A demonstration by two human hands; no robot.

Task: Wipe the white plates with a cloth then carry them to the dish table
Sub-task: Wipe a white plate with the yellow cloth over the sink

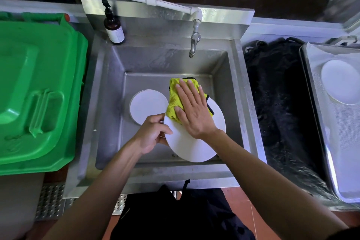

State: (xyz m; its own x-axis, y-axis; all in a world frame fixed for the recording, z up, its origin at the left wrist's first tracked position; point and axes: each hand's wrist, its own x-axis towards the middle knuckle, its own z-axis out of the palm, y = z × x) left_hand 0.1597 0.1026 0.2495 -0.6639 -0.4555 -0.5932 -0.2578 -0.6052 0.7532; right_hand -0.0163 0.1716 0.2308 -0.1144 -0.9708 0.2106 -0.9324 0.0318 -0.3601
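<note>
Left hand [153, 132] is pinching the left rim of a white plate [191, 146], fingers curled round the edge, holding it tilted over the front half of the steel sink [109, 84]; right hand [191, 110] is lying flat, fingers straight and spread, pressing a yellow cloth [174, 101] with dark trim onto the plate's upper face; the cloth is overhanging the plate's far edge. A second stack of white plates [145, 105] is sitting on the sink floor just left of the held plate, partly tucked under it; how many are in that stack I cannot tell. A third white plate [339, 82] is lying on the mesh-lined metal tray [319, 122] at the right edge, well apart from the sink. A tap [193, 45] is hanging over the sink's back wall; a brown pump bottle [113, 25] is standing at the sink's back-left corner; a green bin lid [35, 91] is sitting beside the sink's left edge.
</note>
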